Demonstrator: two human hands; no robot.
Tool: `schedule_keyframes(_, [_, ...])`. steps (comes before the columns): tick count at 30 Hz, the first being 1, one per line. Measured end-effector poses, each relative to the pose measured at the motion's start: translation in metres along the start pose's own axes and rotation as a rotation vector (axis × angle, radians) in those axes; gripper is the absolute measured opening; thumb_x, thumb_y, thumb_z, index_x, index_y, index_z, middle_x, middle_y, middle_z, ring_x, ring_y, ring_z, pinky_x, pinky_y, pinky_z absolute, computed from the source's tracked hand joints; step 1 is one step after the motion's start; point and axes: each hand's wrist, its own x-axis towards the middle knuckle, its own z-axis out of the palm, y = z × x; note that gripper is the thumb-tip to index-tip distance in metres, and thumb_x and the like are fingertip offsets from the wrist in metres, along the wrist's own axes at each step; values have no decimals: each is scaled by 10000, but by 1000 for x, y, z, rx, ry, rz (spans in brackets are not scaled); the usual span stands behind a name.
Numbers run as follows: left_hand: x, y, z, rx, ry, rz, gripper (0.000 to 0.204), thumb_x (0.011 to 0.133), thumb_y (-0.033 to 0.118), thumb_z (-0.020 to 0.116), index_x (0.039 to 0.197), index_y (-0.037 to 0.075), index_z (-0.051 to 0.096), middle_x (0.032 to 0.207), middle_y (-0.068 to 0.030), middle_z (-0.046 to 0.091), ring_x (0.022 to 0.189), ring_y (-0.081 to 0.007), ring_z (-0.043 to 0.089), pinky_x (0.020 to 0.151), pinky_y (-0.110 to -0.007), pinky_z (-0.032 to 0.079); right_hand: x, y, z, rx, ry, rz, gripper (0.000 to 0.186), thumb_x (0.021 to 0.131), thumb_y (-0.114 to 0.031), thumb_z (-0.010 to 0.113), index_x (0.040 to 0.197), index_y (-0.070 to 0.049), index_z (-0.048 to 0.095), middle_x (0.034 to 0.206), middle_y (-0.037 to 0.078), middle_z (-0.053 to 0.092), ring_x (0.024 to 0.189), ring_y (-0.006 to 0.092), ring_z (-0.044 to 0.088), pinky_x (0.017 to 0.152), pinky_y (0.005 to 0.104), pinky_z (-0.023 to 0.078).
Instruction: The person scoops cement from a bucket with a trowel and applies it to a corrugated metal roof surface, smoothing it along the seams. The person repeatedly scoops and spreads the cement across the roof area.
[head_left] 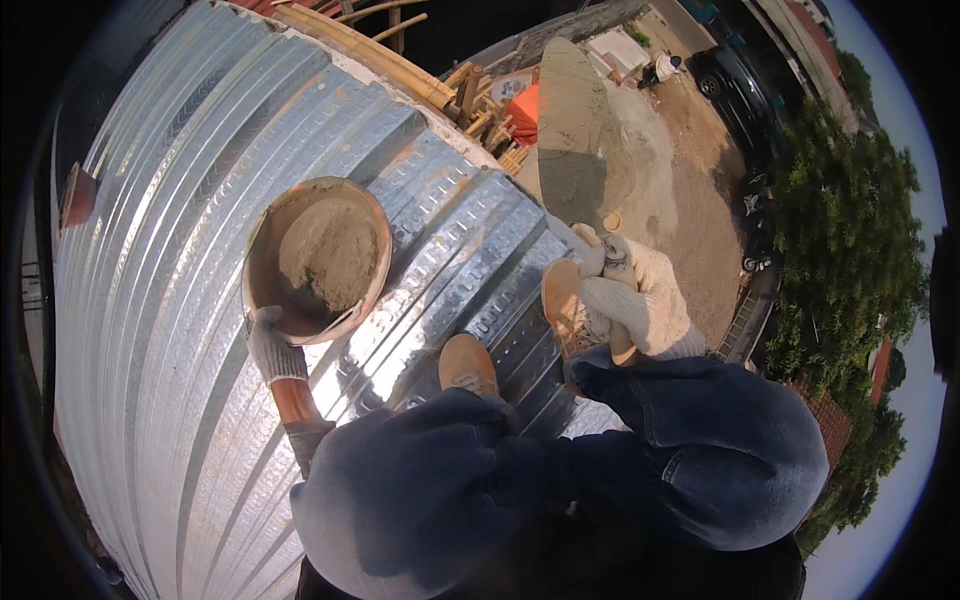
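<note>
My left hand (273, 345), in a grey knit glove, grips the near rim of a round bucket (255, 265) holding wet grey mortar (325, 260). The bucket rests on a shiny corrugated metal sheet (160, 330). My right hand (630, 300), in a cream knit glove, is closed around what looks like a short upright bamboo pole (624, 350) at the sheet's edge, just beside my tan shoe (560, 295). My other shoe (466, 365) is on the ridges between the bucket and the pole. My bent knees in jeans fill the lower middle.
Beyond the roof edge lie bamboo poles (370, 55), an orange object (522, 115), a mortar heap (570, 120) and a dirt yard (700, 200) far below. A person (662, 70), a black car (730, 90), motorbikes (755, 220) and trees (840, 250) are to the right.
</note>
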Motion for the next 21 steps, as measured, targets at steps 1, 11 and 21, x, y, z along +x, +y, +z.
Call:
schedule_keyframes(1, [11,-4,-15,-5,-14,0,430,818,-47,661,1242,-69,725,1147,-150,751,1031,-310,761,951,-420,633,11,-1,12,2,-16,-15,264,965,-191,856,1145,-29,752,904,35,722,765,94,662,701,269,537])
schedule_keyframes(11, [23,-4,-75,127,-40,-105,613,886,36,643,1495,-40,631,1400,-216,713,1259,-385,732,1111,-486,606,121,53,-2,-192,-46,-43,305,1051,-233,769,1219,8,685,866,64,678,766,170,675,713,327,537])
schedule_keyframes(21, [4,32,-30,458,135,-71,437,900,83,702,1320,-41,712,1261,-155,759,1159,-309,759,1049,-429,621,208,137,-70,-837,-72,-460,278,1016,-348,738,1099,-86,692,951,179,770,944,412,780,798,522,609])
